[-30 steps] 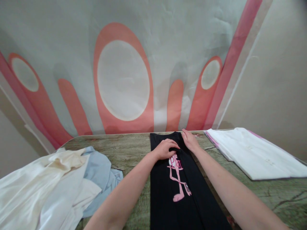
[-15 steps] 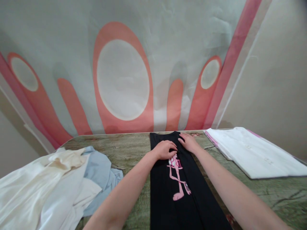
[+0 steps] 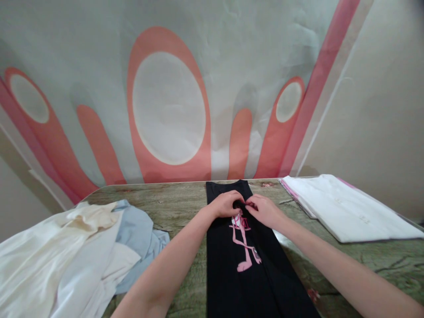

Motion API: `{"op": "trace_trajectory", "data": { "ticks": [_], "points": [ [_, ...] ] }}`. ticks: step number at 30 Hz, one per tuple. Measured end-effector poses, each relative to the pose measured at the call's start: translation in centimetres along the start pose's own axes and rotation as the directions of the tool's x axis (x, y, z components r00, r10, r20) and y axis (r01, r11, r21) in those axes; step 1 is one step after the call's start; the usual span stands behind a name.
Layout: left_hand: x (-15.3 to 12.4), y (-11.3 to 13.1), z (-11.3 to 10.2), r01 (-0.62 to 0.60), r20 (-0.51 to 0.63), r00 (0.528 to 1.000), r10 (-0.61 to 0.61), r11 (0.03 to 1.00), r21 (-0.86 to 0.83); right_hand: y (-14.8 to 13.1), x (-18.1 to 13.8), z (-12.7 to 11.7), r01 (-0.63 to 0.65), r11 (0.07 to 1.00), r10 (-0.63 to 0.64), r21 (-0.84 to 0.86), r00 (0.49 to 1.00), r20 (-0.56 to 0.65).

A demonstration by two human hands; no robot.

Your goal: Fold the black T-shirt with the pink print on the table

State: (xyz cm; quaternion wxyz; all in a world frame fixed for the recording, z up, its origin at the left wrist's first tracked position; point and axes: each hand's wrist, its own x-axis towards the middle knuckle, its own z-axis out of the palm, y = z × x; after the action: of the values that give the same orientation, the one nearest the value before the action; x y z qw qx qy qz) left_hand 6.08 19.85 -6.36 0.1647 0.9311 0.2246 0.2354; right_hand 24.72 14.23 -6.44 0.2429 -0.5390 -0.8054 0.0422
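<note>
A small bunched part of the black shirt (image 3: pixel 228 282) is pinched by both the left grip (image 3: pixel 225 204) and the right grip (image 3: pixel 265 211), just beyond the shirt's pink print (image 3: pixel 244 247). The rest of the shirt is spread beneath them on the counter (image 3: pixel 185 198). The pinched cloth is partly hidden by curled fingers, and its edges can hardly be made out. The shirt's near end is cut off, as is the crumpled clothes heap (image 3: pixel 82 265) left of it. Right of the shirt, folded white clothes (image 3: pixel 351 212) are laid.
</note>
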Motion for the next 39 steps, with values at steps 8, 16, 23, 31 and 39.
{"op": "trace_trajectory", "data": {
  "ticks": [8, 16, 23, 31, 39],
  "points": [
    [0.2, 0.1, 0.4, 0.046, -0.008, 0.999, -0.046, 0.997, 0.054, -2.1, -3.5, 1.9, -0.151, 0.988, 0.154, 0.041, 0.985, -0.075],
    [0.3, -0.7, 0.6, 0.024, 0.008, 1.0, -0.025, 0.995, 0.099, -2.1, -3.8, 2.2, -0.144, 0.99, 0.143, -0.008, 0.986, -0.091],
    [0.2, -0.9, 0.7, 0.034, -0.013, 0.999, -0.033, 0.994, 0.105, -1.6, -3.6, 2.0, -0.139, 0.99, 0.141, 0.027, 0.988, -0.065],
    [0.6, -0.8, 0.8, 0.109, 0.008, 0.994, -0.111, 0.986, 0.128, -2.6, -4.0, 0.9, -0.125, 0.991, 0.126, 0.042, 0.992, -0.021],
    [0.4, -1.5, 1.3, 0.132, -0.055, 0.99, -0.127, 0.985, 0.115, -1.1, -3.5, 0.2, -0.154, 0.958, 0.131, 0.242, 0.985, 0.11]
  ]
}}
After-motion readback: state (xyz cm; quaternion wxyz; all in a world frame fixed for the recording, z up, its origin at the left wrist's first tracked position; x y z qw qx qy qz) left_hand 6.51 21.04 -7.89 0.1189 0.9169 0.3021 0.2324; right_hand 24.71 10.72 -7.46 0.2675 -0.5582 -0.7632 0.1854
